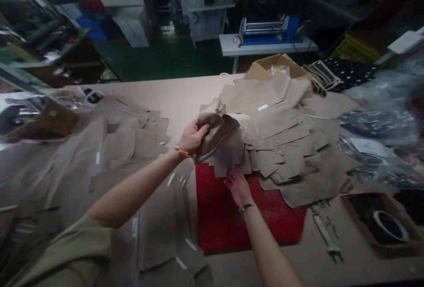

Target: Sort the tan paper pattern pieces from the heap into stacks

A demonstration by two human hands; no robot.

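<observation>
As tan cloth [222,139] is clenched in the left hand [193,137], and the right hand [237,187] is left open, the pile of cut pieces [281,145] could be tugged loose.

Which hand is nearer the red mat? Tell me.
Right: the right hand is over the red mat's far edge. The left hand is raised beyond the mat's far corner, gripping tan material.
</observation>
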